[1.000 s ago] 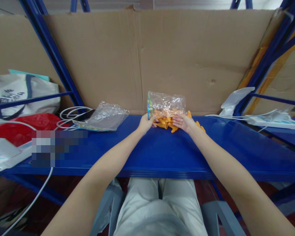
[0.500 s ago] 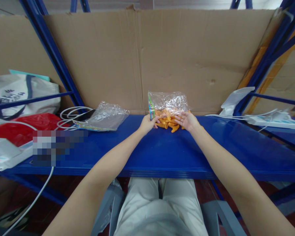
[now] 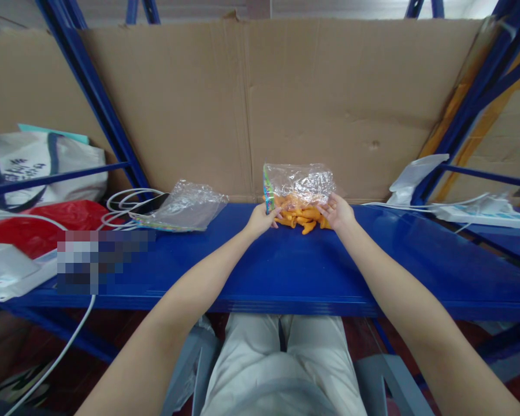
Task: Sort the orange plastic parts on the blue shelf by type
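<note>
1. Two bare hands work above a blue shelf (image 3: 286, 271), one at either side of a clear plastic bag (image 3: 297, 178) with a colourful strip down its left edge
2. The left hand (image 3: 259, 221) pinches the lower left of that bag, beside the strip, thumb toward the middle and the other fingers partly hidden
3. The right hand (image 3: 341, 214) has its fingers spread, with the tips touching the bag's lower right side and the orange pieces next to it
4. The orange pieces (image 3: 307, 227) lie heaped between the hands on the shelf, some in front of the bag and others seen through its plastic; whether those are inside it or behind it, I cannot tell
5. A second clear bag (image 3: 190, 208) lies on the shelf to the left, well apart from the hands, near coiled white cables (image 3: 132, 190)
6. Farther left are a red plastic bag (image 3: 84, 215) and a pale tote (image 3: 75, 151) with dark bands
7. Brown cardboard (image 3: 164, 104) stands along the back of the shelf, and a white power strip (image 3: 487, 216) sits at the far right
8. Below the shelf's front edge show pale trousers (image 3: 247, 358) between grey armrests
</note>
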`<state>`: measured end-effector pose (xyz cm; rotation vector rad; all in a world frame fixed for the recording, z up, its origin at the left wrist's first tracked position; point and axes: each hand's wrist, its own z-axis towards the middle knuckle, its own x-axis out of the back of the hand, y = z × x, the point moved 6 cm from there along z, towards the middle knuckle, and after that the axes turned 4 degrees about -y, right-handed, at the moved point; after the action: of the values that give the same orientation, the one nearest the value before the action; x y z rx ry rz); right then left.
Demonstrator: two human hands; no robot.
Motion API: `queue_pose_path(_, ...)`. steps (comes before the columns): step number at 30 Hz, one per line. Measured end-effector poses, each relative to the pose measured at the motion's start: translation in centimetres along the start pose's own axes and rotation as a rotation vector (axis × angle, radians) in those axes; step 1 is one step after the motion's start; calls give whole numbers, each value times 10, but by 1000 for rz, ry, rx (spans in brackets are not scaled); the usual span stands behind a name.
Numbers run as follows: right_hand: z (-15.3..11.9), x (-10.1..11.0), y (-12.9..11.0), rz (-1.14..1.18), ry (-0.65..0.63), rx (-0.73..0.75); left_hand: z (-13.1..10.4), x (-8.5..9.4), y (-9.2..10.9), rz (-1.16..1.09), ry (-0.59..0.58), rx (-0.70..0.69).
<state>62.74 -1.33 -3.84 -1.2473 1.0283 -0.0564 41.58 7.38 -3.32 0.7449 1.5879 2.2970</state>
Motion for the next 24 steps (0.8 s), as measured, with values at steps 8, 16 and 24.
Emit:
queue_pose_path(8,-4,-1,-2,66,8,-30,0,2,-1,-53,11,-14)
queue_pose_path(16,5,2,-9,67,-91,14,4,2,-8,-98,-6,54)
queue_pose_path(24,12,8,-9,108,-54,48,4,-3,-9,-118,-84,88)
